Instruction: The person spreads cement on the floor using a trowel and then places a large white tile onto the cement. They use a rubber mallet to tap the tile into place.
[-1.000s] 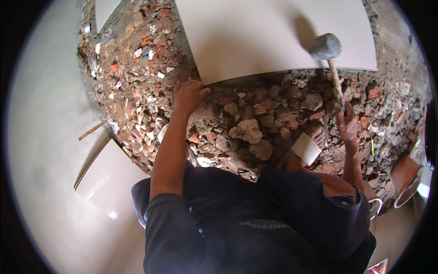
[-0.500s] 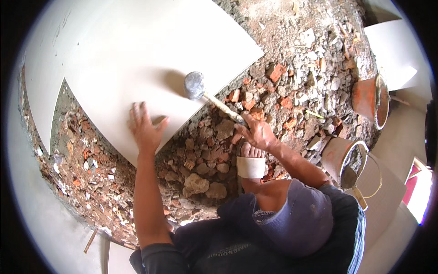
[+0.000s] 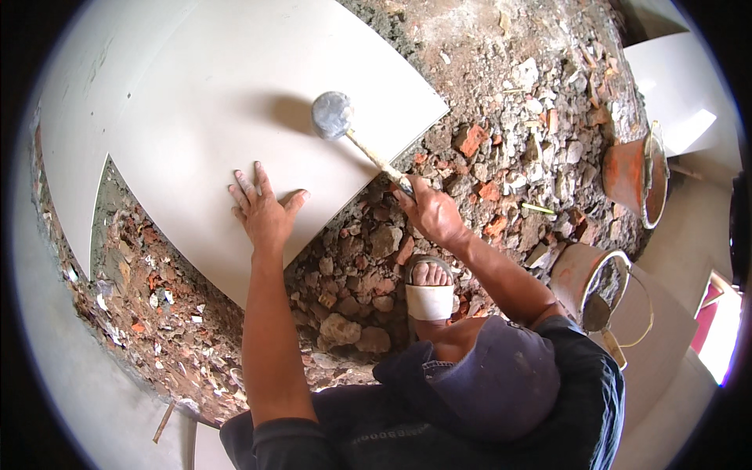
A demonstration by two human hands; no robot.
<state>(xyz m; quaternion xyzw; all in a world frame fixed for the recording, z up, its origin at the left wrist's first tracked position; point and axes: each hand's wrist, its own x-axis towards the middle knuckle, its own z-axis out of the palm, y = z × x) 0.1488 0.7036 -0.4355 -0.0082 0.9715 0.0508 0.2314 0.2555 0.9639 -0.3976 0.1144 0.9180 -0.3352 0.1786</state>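
Note:
My right hand [image 3: 435, 212] is wrapped round the handle of a rubber mallet [image 3: 332, 116]. The mallet's round grey head hangs over a large white floor tile [image 3: 211, 102], and its shadow falls to the left of it. On the same tile rests my left hand [image 3: 268, 210], palm down with fingers spread. The tile's near right edge lies along broken rubble and grey mortar. At the left, a second white tile [image 3: 66, 188] borders a wedge-shaped gap over the rubble.
Broken brick and stone rubble [image 3: 501, 172] covers the ground. To the right are an orange bucket [image 3: 623, 176] and a mortar-coated bucket [image 3: 570, 274] holding grey mortar and a trowel. My sandalled foot [image 3: 429, 299] stands on the rubble. A grey wall [image 3: 47, 329] curves along the left.
The mallet and my right hand have moved slightly up and away. My left hand has slid to the right and farther along the tile, its fingers more spread.

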